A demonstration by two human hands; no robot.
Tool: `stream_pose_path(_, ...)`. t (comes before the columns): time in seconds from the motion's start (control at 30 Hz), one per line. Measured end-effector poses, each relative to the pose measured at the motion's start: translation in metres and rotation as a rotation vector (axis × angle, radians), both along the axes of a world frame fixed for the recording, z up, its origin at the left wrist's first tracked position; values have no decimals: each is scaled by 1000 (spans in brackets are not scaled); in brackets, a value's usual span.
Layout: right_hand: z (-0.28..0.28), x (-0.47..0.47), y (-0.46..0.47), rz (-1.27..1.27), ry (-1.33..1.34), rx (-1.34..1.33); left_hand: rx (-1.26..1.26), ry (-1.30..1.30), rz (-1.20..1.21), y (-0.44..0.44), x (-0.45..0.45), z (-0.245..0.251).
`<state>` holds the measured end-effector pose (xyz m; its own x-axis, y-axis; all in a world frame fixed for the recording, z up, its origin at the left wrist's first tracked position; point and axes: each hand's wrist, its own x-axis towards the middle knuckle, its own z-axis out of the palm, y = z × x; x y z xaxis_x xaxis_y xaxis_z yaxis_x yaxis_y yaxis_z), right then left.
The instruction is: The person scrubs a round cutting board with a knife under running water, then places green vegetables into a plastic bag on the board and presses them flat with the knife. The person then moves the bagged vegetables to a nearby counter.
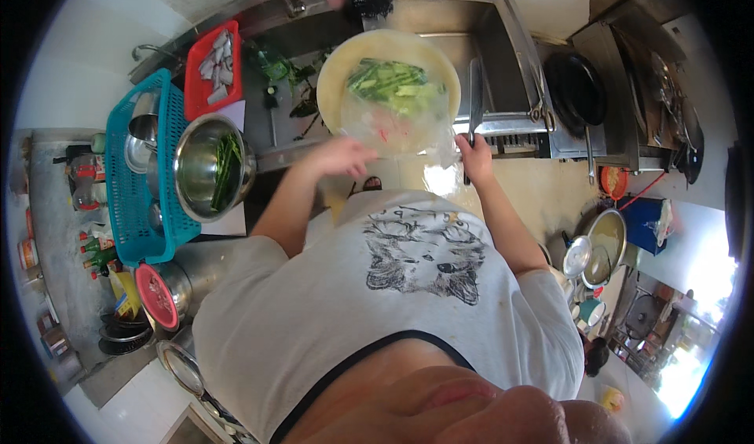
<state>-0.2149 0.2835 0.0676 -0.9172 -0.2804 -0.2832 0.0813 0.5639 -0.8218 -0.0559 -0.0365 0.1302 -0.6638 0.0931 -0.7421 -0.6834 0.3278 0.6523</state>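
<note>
A kitchen knife (475,99) is in my right hand (476,158), blade pointing away from me. Between that hand and my left hand (346,156) lies a clear plastic bag (406,130), its near right edge by my right fingers. My left hand is blurred at the bag's left side; whether its fingers touch the plastic is unclear. Cut green vegetable pieces (389,83), perhaps cucumber, lie in or under the bag on a round pale chopping board (333,90). The board rests over the steel sink.
Left stand a steel bowl (197,199) of long green vegetables, a turquoise basket (179,232) and a red tray (191,99) of pale, cut pieces, possibly fish. Leafy scraps (303,90) lie in the left basin. Scissors (539,114) hang right, before a black wok (574,90).
</note>
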Motion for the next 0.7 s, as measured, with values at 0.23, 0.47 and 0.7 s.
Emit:
stream_pose_path(0.23,-38,-37,-61,-98,-94,-311,-769,663,326,-45,-91,-49)
stream_pose_path(0.47,-43,-55,-129,-25,5,-137,-1022,633,-14,-25,-93,-106)
stream_pose_path(0.7,-3,-95,-161,-1,419,43,-974,569,70,-57,-107,-99)
